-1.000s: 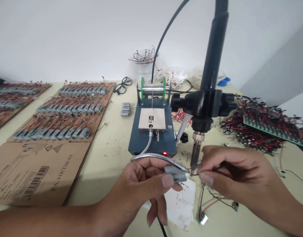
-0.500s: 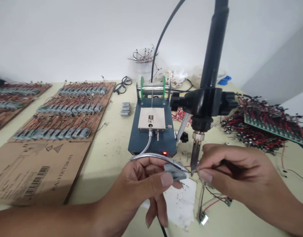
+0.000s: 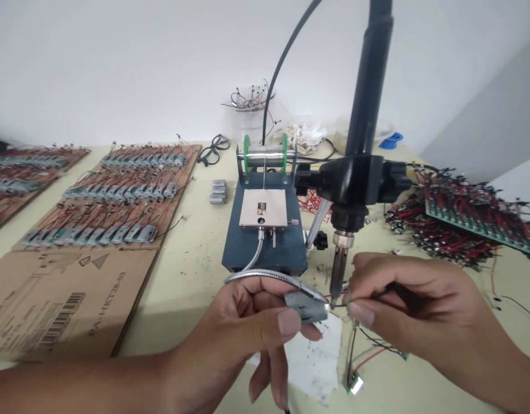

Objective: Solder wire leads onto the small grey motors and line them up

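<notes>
My left hand [image 3: 260, 328] pinches a small grey motor [image 3: 307, 307] between thumb and fingers, with the flexible metal tube [image 3: 265, 275] running over its fingers to the motor's right end. The tip of the upright soldering iron [image 3: 338, 276] is at that same end. On the right, my right hand [image 3: 390, 299] is closed, thumb against forefinger, on a thin dark wire [image 3: 339, 305] leading toward the iron tip. Below it hang black and red wires with a small green circuit board [image 3: 354, 383].
Behind the hands stands a blue solder feeder [image 3: 237, 230] with a solder spool [image 3: 265, 155]. Cardboard [image 3: 96, 287] with rows of wired motors lies left. Loose grey motors [image 3: 218, 192] sit beside the feeder. Wired green boards [image 3: 476, 221] are piled right. White paper [image 3: 314, 362] lies below.
The motor's right end has moved slightly down and now sits against the iron tip, where something shiny shows. The red light on the feeder no longer shows.
</notes>
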A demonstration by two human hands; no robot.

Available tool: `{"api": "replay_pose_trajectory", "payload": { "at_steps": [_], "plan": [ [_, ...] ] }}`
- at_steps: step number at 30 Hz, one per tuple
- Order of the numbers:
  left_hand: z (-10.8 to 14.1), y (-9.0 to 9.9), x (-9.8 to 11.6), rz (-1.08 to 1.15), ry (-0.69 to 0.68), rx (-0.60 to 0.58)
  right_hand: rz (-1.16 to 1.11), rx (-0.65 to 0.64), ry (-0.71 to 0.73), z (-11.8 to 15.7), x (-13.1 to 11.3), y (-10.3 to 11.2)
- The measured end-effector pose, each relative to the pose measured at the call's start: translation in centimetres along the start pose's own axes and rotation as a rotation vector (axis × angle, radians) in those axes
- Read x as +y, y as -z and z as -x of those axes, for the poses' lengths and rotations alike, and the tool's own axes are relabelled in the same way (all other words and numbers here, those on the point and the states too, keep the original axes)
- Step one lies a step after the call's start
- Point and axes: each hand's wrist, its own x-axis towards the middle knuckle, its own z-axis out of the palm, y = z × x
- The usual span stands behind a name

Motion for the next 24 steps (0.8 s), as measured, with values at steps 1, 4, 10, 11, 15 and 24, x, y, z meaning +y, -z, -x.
{"api": "replay_pose_trajectory", "payload": {
  "at_steps": [1,4,10,11,15,24],
  "plan": [
    [0.0,-0.02,-0.02,-0.001,-0.002,0.001,0.016,0.001,0.005,0.05,0.11,0.03],
    [0.01,-0.18,-0.05,-0.004,-0.004,0.008,0.062,-0.01,0.012,0.15,0.27,0.13],
    [0.23,-0.37,0.0,0.0,0.007,0.03,0.038,-0.022,0.018,0.19,0.16,0.14],
    [0.26,-0.36,0.0,-0.002,0.008,0.031,0.032,-0.027,0.014,0.22,0.15,0.14],
    [0.25,-0.32,0.09,-0.009,0.018,0.04,0.024,-0.029,-0.001,0.28,0.17,0.17],
    [0.12,-0.5,0.24,-0.005,0.022,0.054,-0.027,-0.012,-0.076,0.17,-0.09,0.12]
  ]
}}
